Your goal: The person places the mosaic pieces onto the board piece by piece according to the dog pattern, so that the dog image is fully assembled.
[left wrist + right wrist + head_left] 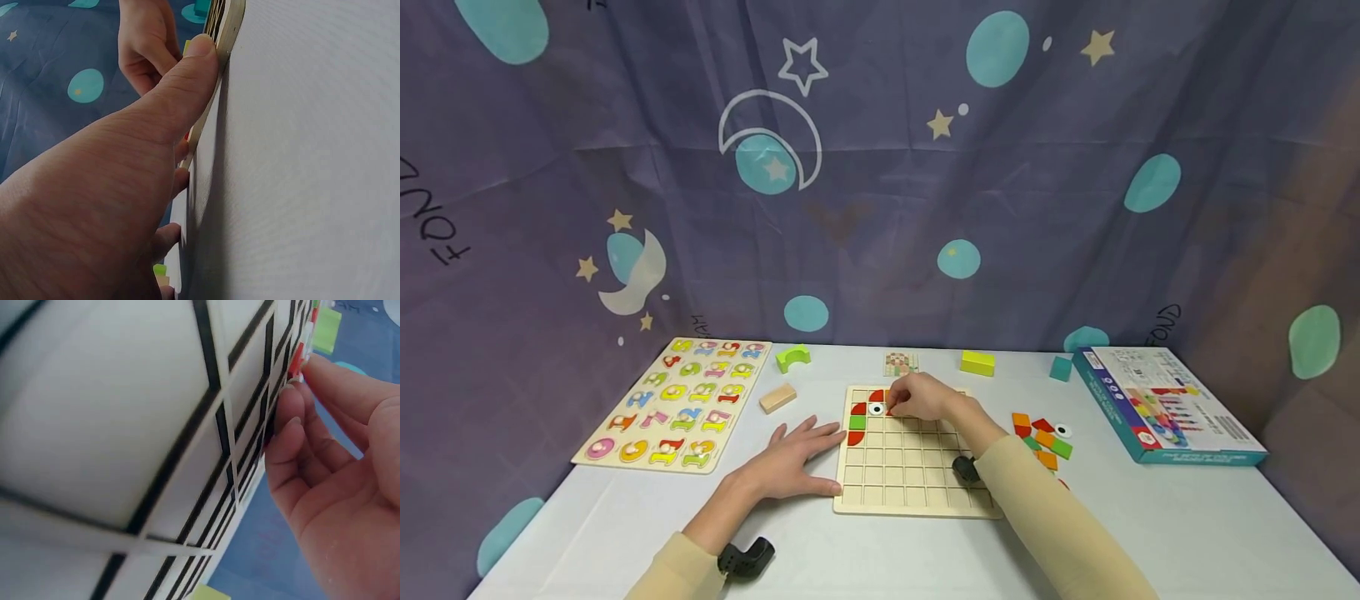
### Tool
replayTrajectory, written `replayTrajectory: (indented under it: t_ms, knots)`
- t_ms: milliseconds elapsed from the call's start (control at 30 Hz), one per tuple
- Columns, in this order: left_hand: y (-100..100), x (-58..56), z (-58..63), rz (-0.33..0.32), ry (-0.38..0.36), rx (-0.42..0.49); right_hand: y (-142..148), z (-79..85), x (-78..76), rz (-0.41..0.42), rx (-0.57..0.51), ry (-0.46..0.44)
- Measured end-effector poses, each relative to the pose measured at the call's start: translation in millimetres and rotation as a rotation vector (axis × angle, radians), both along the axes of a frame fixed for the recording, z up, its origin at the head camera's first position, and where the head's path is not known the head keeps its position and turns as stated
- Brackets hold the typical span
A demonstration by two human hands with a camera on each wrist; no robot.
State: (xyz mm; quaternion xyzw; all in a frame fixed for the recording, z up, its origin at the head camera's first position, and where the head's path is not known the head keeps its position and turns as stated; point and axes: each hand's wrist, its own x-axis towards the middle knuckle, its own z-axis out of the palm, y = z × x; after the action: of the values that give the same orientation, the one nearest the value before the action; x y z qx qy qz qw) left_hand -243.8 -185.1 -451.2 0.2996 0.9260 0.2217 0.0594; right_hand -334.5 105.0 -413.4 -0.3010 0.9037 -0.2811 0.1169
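Note:
A wooden grid board point(895, 477) lies on the table. In its upper left corner sit red tiles point(855, 438), a green tile point(857, 422) and a white eye tile point(876, 409). My right hand point(922, 396) pinches a small red tile point(297, 361) at the board's upper rows, just right of the eye tile; the fingers cover most of it. My left hand point(793, 461) lies with spread fingers along the board's left side. Its thumb point(200, 47) presses on the board's edge, as the left wrist view shows.
Loose coloured tiles point(1047, 460) lie right of the board, partly behind the right forearm. A number puzzle point(651, 417) is at left, a boxed game point(1172, 400) at right. Behind the board are a pattern card point(901, 363), a yellow block point(977, 363), a green arch point(792, 358) and a teal block point(1061, 369).

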Motion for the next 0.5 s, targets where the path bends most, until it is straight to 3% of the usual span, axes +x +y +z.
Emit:
replayTrajectory:
  t_ms: [200, 500]
  knots:
    - [0.2, 0.8, 0.4, 0.006, -0.009, 0.008, 13.5, 5.0, 1.7, -0.036, -0.082, -0.031]
    - [1.2, 1.3, 2.3, 0.004, -0.008, 0.007, 55.1, 23.8, 11.5, -0.104, -0.113, -0.062]
